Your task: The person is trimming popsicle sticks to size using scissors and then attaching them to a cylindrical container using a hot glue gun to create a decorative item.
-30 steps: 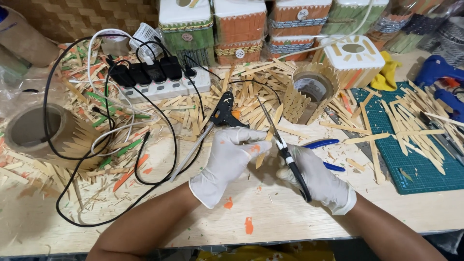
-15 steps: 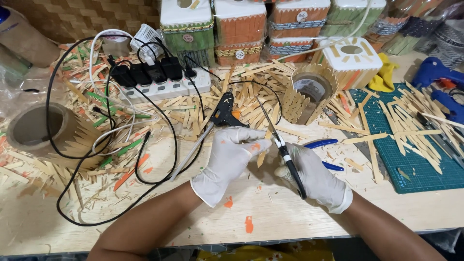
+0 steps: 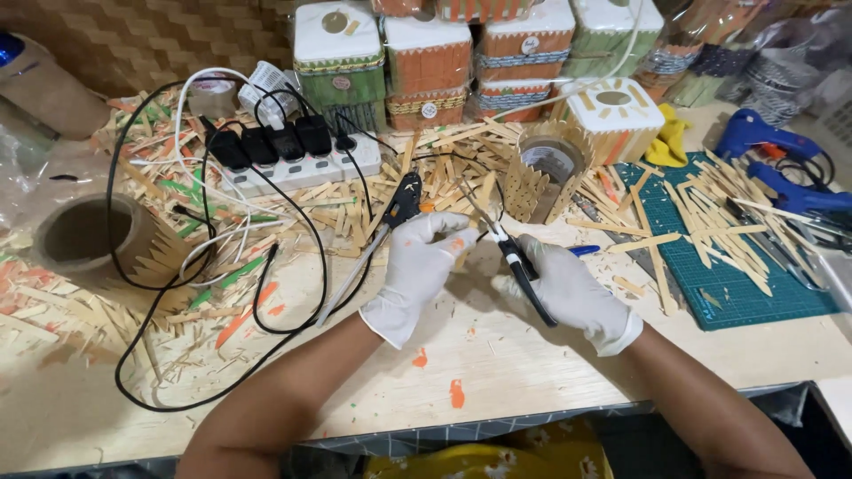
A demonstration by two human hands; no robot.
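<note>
Head view, looking down. The right hand (image 3: 572, 293), in a white glove, is closed around the black handles of a pair of slim scissors (image 3: 508, 251), whose thin metal blades point up and away toward the left hand. The left hand (image 3: 422, 270), also in a white glove, is curled with its fingertips pinched on a small pale wooden stick piece (image 3: 464, 251) just beside the scissor blades; how much of the piece lies inside the fingers cannot be told. Both hands hover low over the pale wooden bench (image 3: 497, 355), which bears a few orange paint marks.

Just beyond the left hand lies a black-handled soldering-type tool with a long metal shaft (image 3: 390, 222), its black cable (image 3: 293, 293) looping across the bench. Behind it sits a white power strip (image 3: 302, 168) filled with black plugs, amid a wide scatter of plain, green and orange flat wooden sticks (image 3: 177, 266). A cardboard tape roll edged with sticks (image 3: 84, 235) stands at far left; a second such roll (image 3: 550, 173) stands near the right hand. To the right lies a green cutting mat (image 3: 754, 297) covered with more sticks, with blue glue guns (image 3: 781, 164) beyond. Decorated stick-clad boxes (image 3: 426, 58) line the back.
</note>
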